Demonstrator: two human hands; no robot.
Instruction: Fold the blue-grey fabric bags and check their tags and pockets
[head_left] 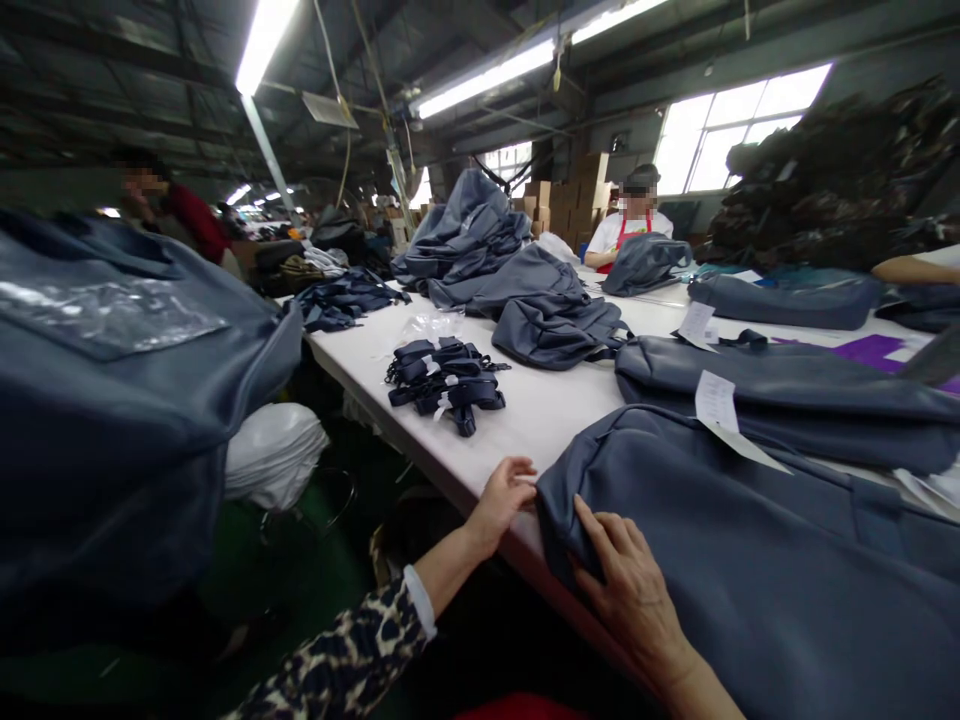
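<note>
A large dark blue-grey bag lies along the near right side of the table, with a white paper tag on its top. My left hand is at the bag's left end, fingers curled and tips pinching the edge of the fabric. Over the same end bends my right hand, its fingers pressed on the cloth and the thumb tucked lower, gripping a fold. Part of the fabric under the right palm is hidden.
Bundled dark straps lie on the white table. More blue-grey bags are heaped beyond, and another tagged bag lies behind mine. At left stands a big blue-grey bag pile. A co-worker handles a bag across the table.
</note>
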